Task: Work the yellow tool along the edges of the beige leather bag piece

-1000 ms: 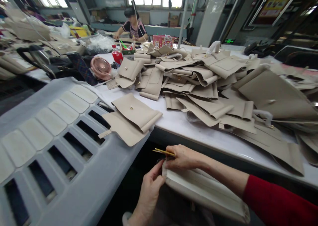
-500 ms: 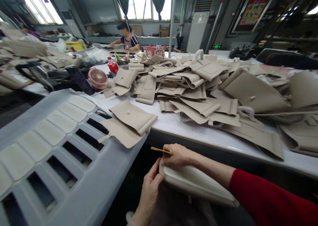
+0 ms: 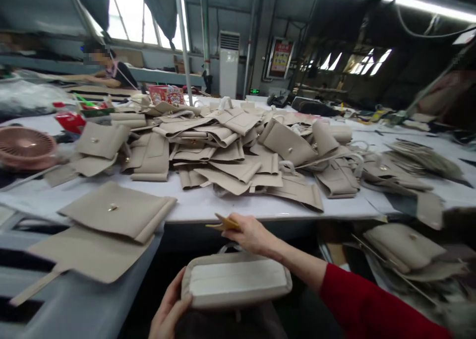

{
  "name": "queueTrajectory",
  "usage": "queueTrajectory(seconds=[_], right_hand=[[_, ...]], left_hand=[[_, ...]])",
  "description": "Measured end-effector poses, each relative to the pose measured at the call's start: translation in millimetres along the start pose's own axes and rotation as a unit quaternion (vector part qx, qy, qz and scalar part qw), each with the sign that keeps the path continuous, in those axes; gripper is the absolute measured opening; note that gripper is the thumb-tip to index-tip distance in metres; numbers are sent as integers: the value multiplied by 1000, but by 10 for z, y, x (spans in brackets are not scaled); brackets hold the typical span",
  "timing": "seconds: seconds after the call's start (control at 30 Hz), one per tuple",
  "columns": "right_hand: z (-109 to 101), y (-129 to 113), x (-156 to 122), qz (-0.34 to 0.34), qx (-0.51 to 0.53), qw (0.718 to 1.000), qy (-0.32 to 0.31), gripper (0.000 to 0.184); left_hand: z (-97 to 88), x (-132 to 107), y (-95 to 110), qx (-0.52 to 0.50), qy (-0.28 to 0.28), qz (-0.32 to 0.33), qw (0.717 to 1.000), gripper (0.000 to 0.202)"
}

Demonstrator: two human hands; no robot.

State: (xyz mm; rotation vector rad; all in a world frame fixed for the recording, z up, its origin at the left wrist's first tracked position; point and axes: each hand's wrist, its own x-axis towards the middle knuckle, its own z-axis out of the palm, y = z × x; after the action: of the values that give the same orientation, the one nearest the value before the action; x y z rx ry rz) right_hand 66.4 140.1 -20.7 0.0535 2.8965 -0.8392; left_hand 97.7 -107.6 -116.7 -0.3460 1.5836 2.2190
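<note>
Low in front of me is a beige bag body [image 3: 238,303], tipped so that a long white panel [image 3: 238,279] with a rounded beige rim faces me. My left hand [image 3: 169,309] is closed on its left end, thumb on the rim. Above its far edge, my right hand [image 3: 249,232] grips a flat yellow tool [image 3: 225,223] with two pointed ends; its exact kind is unclear. The right fingers look apart from the bag. A whitish loop [image 3: 230,247] shows behind the rim, partly hidden by the right hand.
Beige bag parts [image 3: 223,155] are heaped along the white table [image 3: 197,207]. A flap piece with a metal clasp [image 3: 119,212] lies at left on the grey moulded stand [image 3: 85,304]. A pink fan [image 3: 28,148] stands far left. More bag pieces [image 3: 405,247] lie lower right. A person [image 3: 111,73] sits beyond.
My view has swung right. The right hand has lifted off the bag's end with the yellow tool, whose two points now show. The bag has turned its white panel more toward me.
</note>
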Motion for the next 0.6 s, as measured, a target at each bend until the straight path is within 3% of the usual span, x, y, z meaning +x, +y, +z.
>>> queueTrajectory(seconds=[0.17,0.3,0.4,0.53,0.6], right_hand=[[-417,960,-510,106,-28,993,51,24],[-499,1497,-448,156,-89,981,71,40],[-425,1615,-196,183,-126,970,99,48],[-311,1558,70,194,-162,955,153,64],[-291,1549,117,185,-173,950,181,63]], left_hand=[[146,-38,26,16,8,23,1000,68],[168,-95,76,69,-13,69,995,63],[145,-87,126,156,-18,87,984,69],[208,-21,226,256,-32,115,959,77],[264,18,247,277,-50,122,952,75]])
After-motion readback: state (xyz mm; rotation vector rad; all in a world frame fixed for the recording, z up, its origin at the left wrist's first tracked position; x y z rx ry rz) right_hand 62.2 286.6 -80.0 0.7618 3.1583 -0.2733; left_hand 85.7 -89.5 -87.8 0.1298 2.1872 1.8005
